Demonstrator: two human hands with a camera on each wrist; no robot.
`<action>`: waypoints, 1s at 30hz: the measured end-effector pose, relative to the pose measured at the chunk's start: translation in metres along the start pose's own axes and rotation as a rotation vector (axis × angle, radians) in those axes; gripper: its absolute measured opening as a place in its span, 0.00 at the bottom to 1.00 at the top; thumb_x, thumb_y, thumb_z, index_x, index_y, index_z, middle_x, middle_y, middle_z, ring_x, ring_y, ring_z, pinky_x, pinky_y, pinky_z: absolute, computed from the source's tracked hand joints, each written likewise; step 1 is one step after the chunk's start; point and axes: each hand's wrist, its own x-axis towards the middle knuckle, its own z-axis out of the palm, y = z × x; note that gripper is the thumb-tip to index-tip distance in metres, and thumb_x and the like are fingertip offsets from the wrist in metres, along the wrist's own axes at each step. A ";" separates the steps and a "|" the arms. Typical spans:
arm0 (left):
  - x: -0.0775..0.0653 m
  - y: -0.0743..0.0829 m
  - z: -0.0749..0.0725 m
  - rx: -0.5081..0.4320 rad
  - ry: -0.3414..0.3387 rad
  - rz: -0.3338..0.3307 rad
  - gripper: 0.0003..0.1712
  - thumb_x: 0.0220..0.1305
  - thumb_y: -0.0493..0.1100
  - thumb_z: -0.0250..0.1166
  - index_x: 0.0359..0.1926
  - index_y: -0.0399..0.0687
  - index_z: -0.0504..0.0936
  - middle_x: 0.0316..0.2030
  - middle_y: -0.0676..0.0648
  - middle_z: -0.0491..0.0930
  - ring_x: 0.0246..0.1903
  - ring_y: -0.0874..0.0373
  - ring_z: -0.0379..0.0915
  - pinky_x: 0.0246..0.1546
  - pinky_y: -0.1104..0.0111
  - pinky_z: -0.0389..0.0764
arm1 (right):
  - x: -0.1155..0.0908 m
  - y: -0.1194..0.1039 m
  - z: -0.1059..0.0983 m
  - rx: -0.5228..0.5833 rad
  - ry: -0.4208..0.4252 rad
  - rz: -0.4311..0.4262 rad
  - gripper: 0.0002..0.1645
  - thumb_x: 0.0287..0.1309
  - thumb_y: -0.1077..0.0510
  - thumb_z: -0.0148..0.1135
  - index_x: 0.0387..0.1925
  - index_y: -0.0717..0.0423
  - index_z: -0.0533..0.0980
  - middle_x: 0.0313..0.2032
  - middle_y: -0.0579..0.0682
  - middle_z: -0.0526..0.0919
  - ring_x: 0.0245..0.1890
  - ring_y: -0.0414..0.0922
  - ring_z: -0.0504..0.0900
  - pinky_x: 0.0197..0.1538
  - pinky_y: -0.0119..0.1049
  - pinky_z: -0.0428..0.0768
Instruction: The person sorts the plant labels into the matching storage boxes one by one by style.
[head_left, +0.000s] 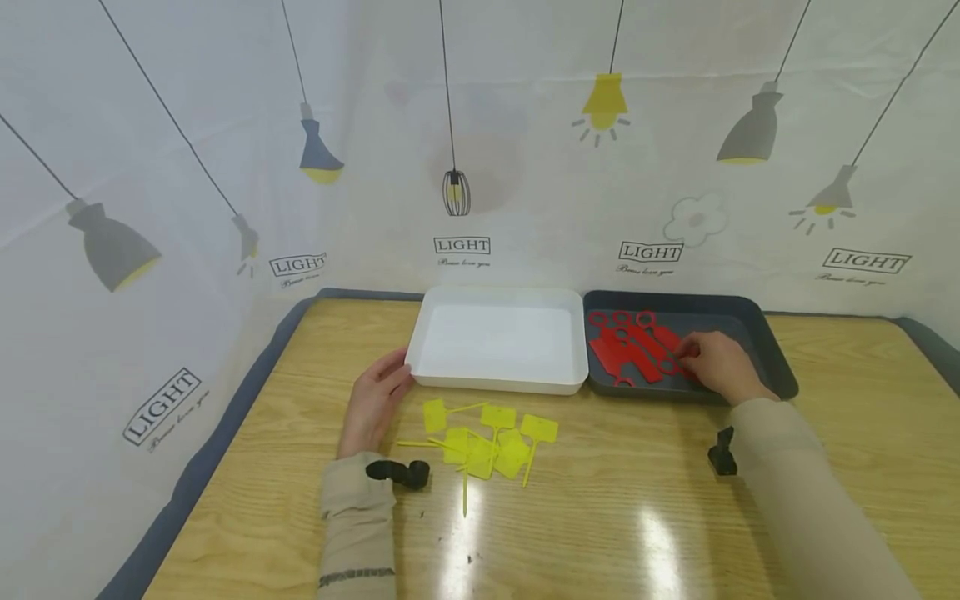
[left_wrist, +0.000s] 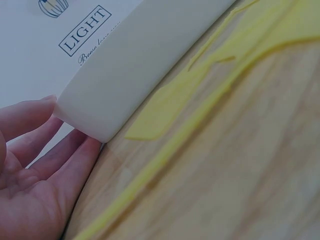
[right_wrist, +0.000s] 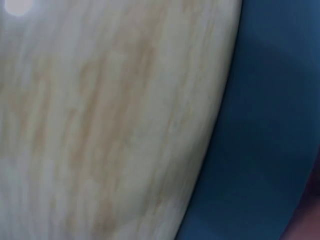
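Observation:
My left hand (head_left: 373, 398) rests its fingers against the left front corner of the white tray (head_left: 495, 387). In the left wrist view, fingertips (left_wrist: 47, 102) touch the tray's corner and wall. Over the dark grey tray (head_left: 776, 358), my right hand (head_left: 722, 364) has its fingers bent down, pinching at a flat red piece (head_left: 686, 367) at the pile's right side; the fingertips partly cover it. Several flat red ring-ended pieces (head_left: 633, 340) lie overlapping in that tray's left part. The right wrist view shows only a sliver of hand beside the dark tray's wall.
Several yellow plant labels (head_left: 480, 450) lie in a loose pile on the wooden table (head_left: 585, 517) before the white tray. The two trays stand side by side at the back. Behind them hangs a white curtain (head_left: 525, 125) printed with lamps.

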 end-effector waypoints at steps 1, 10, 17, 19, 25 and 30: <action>0.000 0.000 0.000 0.002 0.000 0.000 0.23 0.60 0.37 0.58 0.57 0.44 0.69 0.55 0.46 0.68 0.53 0.58 0.67 0.51 0.71 0.70 | 0.000 0.000 -0.001 -0.004 -0.009 -0.003 0.10 0.52 0.63 0.58 0.37 0.64 0.76 0.34 0.62 0.78 0.35 0.57 0.75 0.35 0.51 0.73; -0.001 0.000 0.000 -0.008 -0.007 -0.005 0.22 0.60 0.37 0.58 0.57 0.43 0.69 0.55 0.46 0.68 0.53 0.58 0.67 0.51 0.71 0.71 | 0.000 -0.004 -0.004 -0.057 -0.067 -0.046 0.11 0.53 0.63 0.55 0.38 0.63 0.77 0.39 0.66 0.77 0.41 0.62 0.74 0.41 0.55 0.72; 0.000 0.002 0.001 0.003 -0.023 0.006 0.23 0.60 0.37 0.58 0.58 0.43 0.69 0.56 0.46 0.67 0.54 0.58 0.66 0.51 0.71 0.70 | -0.002 -0.001 -0.005 -0.076 -0.053 -0.058 0.14 0.50 0.68 0.51 0.39 0.63 0.78 0.38 0.65 0.78 0.40 0.61 0.74 0.40 0.54 0.73; 0.000 0.003 0.002 0.009 -0.020 0.003 0.23 0.60 0.38 0.58 0.57 0.44 0.69 0.55 0.46 0.68 0.53 0.58 0.66 0.51 0.71 0.70 | -0.004 0.001 -0.005 -0.068 -0.049 -0.058 0.17 0.48 0.70 0.49 0.40 0.63 0.78 0.38 0.64 0.78 0.40 0.61 0.74 0.40 0.53 0.73; 0.000 0.002 0.002 -0.010 -0.011 -0.001 0.22 0.60 0.36 0.58 0.57 0.44 0.69 0.55 0.45 0.68 0.53 0.58 0.66 0.51 0.71 0.70 | -0.010 0.005 -0.007 -0.039 -0.019 -0.055 0.20 0.52 0.71 0.43 0.44 0.64 0.75 0.43 0.63 0.77 0.45 0.60 0.72 0.45 0.54 0.71; 0.000 0.001 0.001 -0.009 -0.001 -0.006 0.23 0.60 0.37 0.58 0.57 0.44 0.69 0.56 0.45 0.67 0.54 0.57 0.66 0.52 0.69 0.70 | -0.020 0.004 -0.010 0.027 0.080 -0.032 0.19 0.59 0.66 0.41 0.49 0.63 0.71 0.46 0.64 0.74 0.44 0.59 0.72 0.41 0.53 0.71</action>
